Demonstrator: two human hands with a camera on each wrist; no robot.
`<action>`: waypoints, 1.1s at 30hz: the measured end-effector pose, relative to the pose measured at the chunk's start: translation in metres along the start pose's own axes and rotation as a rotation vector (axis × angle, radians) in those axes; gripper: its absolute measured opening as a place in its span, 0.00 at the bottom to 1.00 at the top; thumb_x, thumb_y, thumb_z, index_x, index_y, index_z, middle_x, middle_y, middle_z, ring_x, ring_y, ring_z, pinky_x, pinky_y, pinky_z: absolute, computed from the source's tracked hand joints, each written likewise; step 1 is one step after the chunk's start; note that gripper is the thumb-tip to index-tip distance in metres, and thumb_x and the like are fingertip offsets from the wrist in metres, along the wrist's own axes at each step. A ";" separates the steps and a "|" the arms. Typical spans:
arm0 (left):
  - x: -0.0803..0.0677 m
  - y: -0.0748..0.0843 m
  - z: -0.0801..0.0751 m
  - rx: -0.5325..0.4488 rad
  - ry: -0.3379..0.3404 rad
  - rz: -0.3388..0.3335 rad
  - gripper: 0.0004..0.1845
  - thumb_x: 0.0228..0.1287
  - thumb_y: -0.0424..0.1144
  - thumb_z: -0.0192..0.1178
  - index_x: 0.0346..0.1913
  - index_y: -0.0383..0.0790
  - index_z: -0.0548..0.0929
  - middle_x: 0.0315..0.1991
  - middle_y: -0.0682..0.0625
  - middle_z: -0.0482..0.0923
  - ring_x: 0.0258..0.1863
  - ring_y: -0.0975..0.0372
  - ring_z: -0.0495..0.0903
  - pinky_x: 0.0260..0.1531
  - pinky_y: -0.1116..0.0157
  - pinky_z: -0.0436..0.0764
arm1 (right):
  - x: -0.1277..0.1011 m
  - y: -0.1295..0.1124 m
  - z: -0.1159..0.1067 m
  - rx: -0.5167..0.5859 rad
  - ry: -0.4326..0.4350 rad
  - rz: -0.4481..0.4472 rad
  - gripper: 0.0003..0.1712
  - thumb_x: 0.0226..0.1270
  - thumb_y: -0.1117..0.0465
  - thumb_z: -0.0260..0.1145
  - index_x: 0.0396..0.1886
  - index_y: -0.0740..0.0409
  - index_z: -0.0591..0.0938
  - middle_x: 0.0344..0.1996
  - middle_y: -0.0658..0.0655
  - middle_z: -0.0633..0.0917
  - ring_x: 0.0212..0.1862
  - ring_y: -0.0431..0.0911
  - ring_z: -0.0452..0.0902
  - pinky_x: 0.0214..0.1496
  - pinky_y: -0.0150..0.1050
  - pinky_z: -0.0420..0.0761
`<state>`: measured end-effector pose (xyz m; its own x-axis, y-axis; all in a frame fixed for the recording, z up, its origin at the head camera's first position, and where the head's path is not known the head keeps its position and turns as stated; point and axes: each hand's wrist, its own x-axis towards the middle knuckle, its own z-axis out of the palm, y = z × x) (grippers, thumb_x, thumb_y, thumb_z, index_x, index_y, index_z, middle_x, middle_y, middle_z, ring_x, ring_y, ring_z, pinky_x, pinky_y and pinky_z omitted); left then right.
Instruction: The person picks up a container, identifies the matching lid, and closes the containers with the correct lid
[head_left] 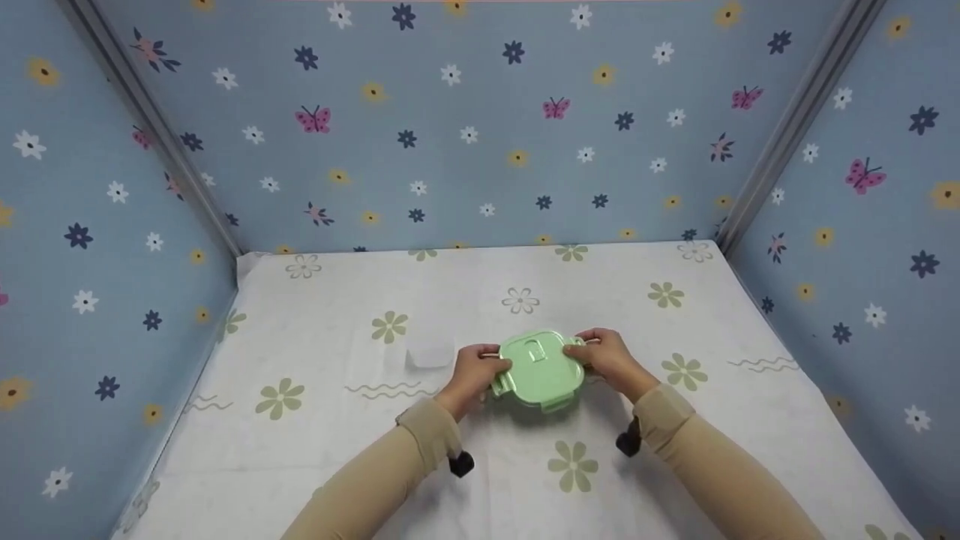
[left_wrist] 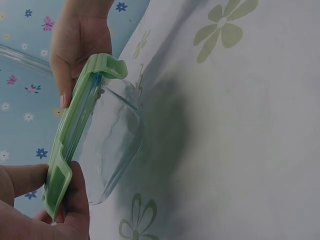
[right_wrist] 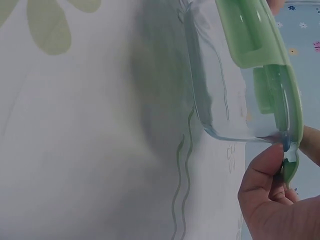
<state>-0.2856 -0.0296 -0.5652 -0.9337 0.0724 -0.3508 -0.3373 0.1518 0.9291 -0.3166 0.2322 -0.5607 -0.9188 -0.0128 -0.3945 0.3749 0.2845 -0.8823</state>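
Observation:
A glass food container (left_wrist: 112,142) with a light green snap-on lid (head_left: 540,371) is held up off the tabletop, its shadow falling on the cloth below. On the lid's left side my left hand (head_left: 474,375) pinches the edge flap between thumb and fingers. Opposite it, my right hand (head_left: 611,360) grips the right edge, thumb on top of the lid and fingers beneath. The front locking flap (head_left: 557,404) hangs down at an angle in the head view. In the right wrist view, fingertips (right_wrist: 267,160) meet the rim by the side flap.
A small whitish translucent object (head_left: 430,356) lies left of the container; its kind is unclear. White cloth (head_left: 480,480) with green flowers covers the table. Blue flowered panels (head_left: 450,165) rise behind and at both sides, with grey posts (head_left: 161,135) in the corners.

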 end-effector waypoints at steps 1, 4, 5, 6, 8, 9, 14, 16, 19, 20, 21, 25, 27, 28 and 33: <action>0.001 0.000 0.000 0.003 -0.002 0.002 0.24 0.73 0.37 0.67 0.67 0.31 0.80 0.59 0.41 0.85 0.55 0.57 0.84 0.54 0.64 0.86 | -0.001 0.001 0.000 0.013 -0.001 -0.002 0.26 0.74 0.60 0.74 0.63 0.67 0.76 0.46 0.56 0.85 0.40 0.42 0.84 0.38 0.33 0.87; 0.005 0.001 0.001 0.013 -0.007 0.011 0.23 0.73 0.37 0.68 0.67 0.31 0.81 0.59 0.41 0.85 0.56 0.56 0.84 0.58 0.62 0.85 | -0.004 0.004 -0.002 0.054 -0.001 -0.020 0.25 0.73 0.62 0.74 0.61 0.68 0.75 0.43 0.56 0.85 0.37 0.42 0.84 0.37 0.34 0.87; 0.006 0.001 0.001 0.011 -0.010 0.012 0.23 0.73 0.37 0.68 0.67 0.31 0.81 0.59 0.41 0.85 0.56 0.56 0.84 0.58 0.62 0.85 | -0.005 0.005 -0.002 0.064 0.000 -0.027 0.25 0.73 0.62 0.74 0.61 0.68 0.75 0.42 0.56 0.85 0.37 0.42 0.84 0.36 0.34 0.87; 0.008 0.002 0.002 0.004 -0.013 0.012 0.23 0.73 0.36 0.68 0.66 0.31 0.81 0.59 0.41 0.85 0.56 0.56 0.84 0.58 0.62 0.85 | -0.006 0.006 -0.003 0.067 0.001 -0.033 0.25 0.73 0.62 0.74 0.61 0.69 0.75 0.41 0.55 0.85 0.36 0.42 0.84 0.36 0.34 0.86; 0.010 0.002 0.003 -0.003 -0.014 0.004 0.23 0.73 0.36 0.68 0.66 0.32 0.82 0.58 0.41 0.85 0.55 0.57 0.84 0.56 0.63 0.86 | -0.007 0.007 -0.003 0.074 0.008 -0.039 0.25 0.73 0.62 0.74 0.60 0.69 0.75 0.40 0.55 0.84 0.36 0.41 0.83 0.35 0.34 0.86; 0.012 0.002 0.004 -0.002 -0.015 0.001 0.23 0.72 0.36 0.69 0.66 0.32 0.82 0.58 0.41 0.85 0.55 0.57 0.84 0.55 0.64 0.86 | -0.007 0.008 -0.003 0.074 0.015 -0.036 0.25 0.72 0.62 0.75 0.60 0.68 0.75 0.40 0.54 0.84 0.36 0.41 0.83 0.34 0.33 0.85; 0.017 -0.001 0.006 -0.006 -0.022 -0.015 0.23 0.72 0.36 0.68 0.66 0.32 0.82 0.60 0.41 0.84 0.55 0.57 0.84 0.54 0.63 0.85 | -0.009 0.013 -0.005 0.084 0.024 -0.019 0.25 0.72 0.62 0.75 0.59 0.68 0.74 0.39 0.54 0.83 0.36 0.41 0.82 0.35 0.34 0.86; 0.019 -0.003 0.007 -0.008 -0.027 -0.021 0.23 0.72 0.36 0.68 0.66 0.33 0.82 0.61 0.41 0.84 0.56 0.57 0.84 0.55 0.62 0.85 | -0.010 0.015 -0.006 0.091 0.022 -0.011 0.25 0.71 0.62 0.76 0.59 0.68 0.74 0.40 0.54 0.83 0.37 0.42 0.82 0.36 0.34 0.86; 0.020 -0.005 0.008 -0.005 -0.037 -0.024 0.23 0.73 0.36 0.68 0.67 0.33 0.82 0.62 0.41 0.83 0.57 0.56 0.83 0.58 0.60 0.85 | -0.011 0.018 -0.007 0.080 0.022 -0.001 0.26 0.71 0.62 0.76 0.60 0.68 0.74 0.41 0.54 0.82 0.38 0.42 0.82 0.36 0.34 0.86; 0.020 -0.005 0.008 -0.004 -0.041 -0.024 0.23 0.73 0.36 0.68 0.67 0.33 0.81 0.62 0.41 0.83 0.58 0.56 0.84 0.58 0.59 0.85 | -0.011 0.019 -0.008 0.075 0.023 0.003 0.26 0.71 0.62 0.76 0.60 0.68 0.74 0.41 0.55 0.82 0.38 0.42 0.82 0.37 0.34 0.86; 0.020 -0.006 0.009 -0.003 -0.044 -0.023 0.24 0.73 0.36 0.68 0.67 0.33 0.81 0.62 0.41 0.83 0.58 0.55 0.84 0.59 0.59 0.85 | -0.011 0.020 -0.009 0.069 0.024 0.009 0.26 0.72 0.62 0.76 0.60 0.68 0.74 0.42 0.55 0.82 0.38 0.42 0.82 0.37 0.35 0.86; 0.021 -0.008 0.011 0.002 -0.057 -0.010 0.24 0.73 0.36 0.68 0.68 0.32 0.81 0.63 0.40 0.83 0.58 0.55 0.84 0.59 0.59 0.86 | -0.011 0.025 -0.010 0.045 0.023 0.031 0.26 0.72 0.60 0.76 0.60 0.67 0.74 0.44 0.56 0.81 0.41 0.44 0.81 0.39 0.35 0.86; 0.021 -0.010 0.012 0.008 -0.057 -0.005 0.24 0.73 0.36 0.68 0.68 0.32 0.81 0.62 0.40 0.83 0.57 0.56 0.84 0.59 0.60 0.86 | -0.012 0.027 -0.011 0.031 0.021 0.040 0.27 0.73 0.60 0.76 0.60 0.67 0.74 0.45 0.56 0.81 0.42 0.44 0.80 0.40 0.35 0.85; 0.021 -0.011 0.013 0.010 -0.058 -0.002 0.24 0.73 0.36 0.68 0.68 0.32 0.81 0.62 0.40 0.83 0.57 0.56 0.84 0.59 0.60 0.85 | -0.012 0.027 -0.011 0.025 0.023 0.045 0.27 0.73 0.59 0.76 0.60 0.66 0.74 0.45 0.56 0.81 0.42 0.44 0.80 0.40 0.35 0.85; 0.021 -0.013 0.015 0.011 -0.055 -0.002 0.24 0.73 0.36 0.68 0.68 0.32 0.81 0.61 0.40 0.83 0.56 0.56 0.84 0.58 0.60 0.85 | -0.012 0.030 -0.012 0.017 0.032 0.063 0.26 0.73 0.58 0.76 0.60 0.65 0.74 0.45 0.55 0.81 0.42 0.44 0.79 0.40 0.35 0.84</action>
<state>-0.2992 -0.0147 -0.5862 -0.9249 0.1259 -0.3587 -0.3373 0.1630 0.9272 -0.2959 0.2526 -0.5798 -0.8967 0.0355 -0.4412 0.4339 0.2672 -0.8604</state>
